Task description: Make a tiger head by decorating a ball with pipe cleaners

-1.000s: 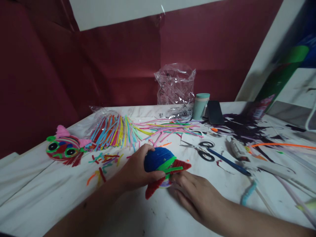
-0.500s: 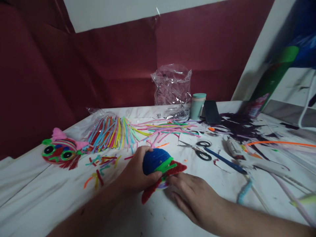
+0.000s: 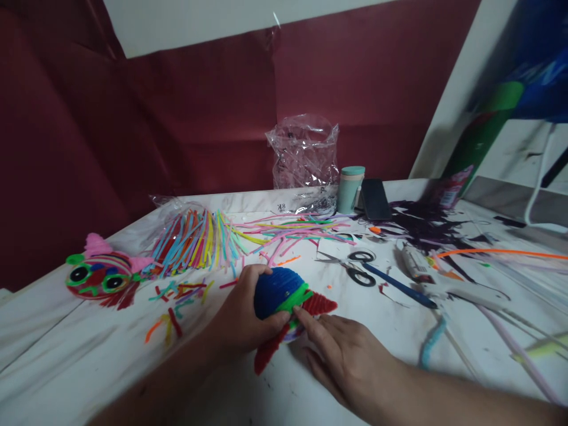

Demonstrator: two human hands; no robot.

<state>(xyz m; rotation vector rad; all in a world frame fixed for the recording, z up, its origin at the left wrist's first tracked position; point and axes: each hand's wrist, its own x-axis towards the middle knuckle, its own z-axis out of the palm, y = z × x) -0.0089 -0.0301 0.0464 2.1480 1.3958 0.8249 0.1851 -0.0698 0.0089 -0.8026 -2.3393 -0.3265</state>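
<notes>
A round craft figure [image 3: 277, 290] wound in blue pipe cleaner, with a green band [image 3: 295, 300] and two red pointed fins [image 3: 318, 303], rests low over the table. Wrapped round its left side, my left hand [image 3: 251, 310] is closed on it, thumb along the near edge. My right hand [image 3: 344, 349] comes in from the right with the index finger stretched out, its tip pressing on the green band. The right thumb sits lower, apart from that finger. The figure's underside is mostly hidden; a little lilac shows there.
A finished-looking fish figure [image 3: 100, 278] sits at far left, beside bundled pipe cleaners [image 3: 195, 239] and cut scraps [image 3: 177, 293]. Scissors [image 3: 357, 266], a blue-handled tool [image 3: 399, 287] and a white glue gun [image 3: 461, 290] lie right. Behind stand a green cup [image 3: 351, 189] and a phone [image 3: 375, 200].
My right index finger has moved from beside the red fin up onto the green band and straightened. The left hand keeps its hold. The view has shifted slightly.
</notes>
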